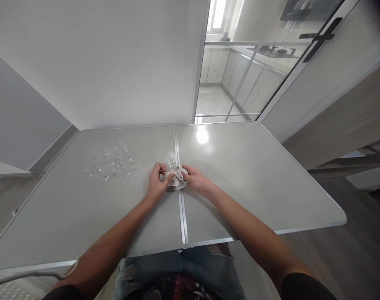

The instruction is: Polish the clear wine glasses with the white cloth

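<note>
Over the table's middle seam, both of my hands are closed around a small clear wine glass (170, 158). Its bowl points away from me and its round foot is toward me. A white strip of cloth or ribbon (178, 173) is bunched around the glass's stem. My left hand (157, 180) grips from the left with thumb and fingers, touching the strip. From the right, my right hand (197, 179) pinches the strip near the stem. My fingers hide part of the stem and strip. To the left stands a cluster of several clear glasses (111, 162), hard to tell apart.
The pale folding table (255, 183) has a metal edge and a metal centre seam (182, 216). A white wall (130, 62) rises behind it. At the back right, a glass door (233, 79) shows a kitchen. A white cable (36, 273) runs at lower left.
</note>
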Motion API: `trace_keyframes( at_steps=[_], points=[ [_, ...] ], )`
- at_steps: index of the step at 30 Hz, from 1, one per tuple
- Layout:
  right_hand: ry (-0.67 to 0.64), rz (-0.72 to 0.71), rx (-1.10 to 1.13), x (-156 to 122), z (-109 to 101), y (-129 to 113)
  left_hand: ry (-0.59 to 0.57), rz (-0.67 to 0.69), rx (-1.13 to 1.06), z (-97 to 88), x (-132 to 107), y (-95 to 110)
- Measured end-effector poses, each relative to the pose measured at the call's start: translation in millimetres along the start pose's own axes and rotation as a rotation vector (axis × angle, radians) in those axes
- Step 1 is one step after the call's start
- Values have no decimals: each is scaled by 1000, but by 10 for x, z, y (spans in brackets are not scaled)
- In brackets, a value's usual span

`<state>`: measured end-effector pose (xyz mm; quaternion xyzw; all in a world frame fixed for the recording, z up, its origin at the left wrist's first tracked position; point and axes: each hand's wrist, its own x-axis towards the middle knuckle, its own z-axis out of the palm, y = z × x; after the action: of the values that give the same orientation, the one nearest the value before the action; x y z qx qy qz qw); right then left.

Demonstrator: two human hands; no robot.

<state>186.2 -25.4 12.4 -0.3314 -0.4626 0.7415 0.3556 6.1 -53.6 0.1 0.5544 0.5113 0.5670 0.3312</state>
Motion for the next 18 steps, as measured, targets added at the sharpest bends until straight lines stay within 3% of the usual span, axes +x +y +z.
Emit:
trace_keyframes(
  at_steps=[4,7,9,15,18],
  points=[
    [-126,70,129,-10,-30,-13,-12,-170,-462,49,37,-36],
    [-272,90,99,-32,-37,5,-171,-276,-602,64,35,-36],
    [-287,13,-53,-50,-30,7,-235,-266,-621,64,27,-31],
    [102,-410,-981,-56,33,14,-77,20,-416,76,23,-44],
    [135,-406,-962,-46,59,33,-79,20,-407,73,16,-65]
  ],
)
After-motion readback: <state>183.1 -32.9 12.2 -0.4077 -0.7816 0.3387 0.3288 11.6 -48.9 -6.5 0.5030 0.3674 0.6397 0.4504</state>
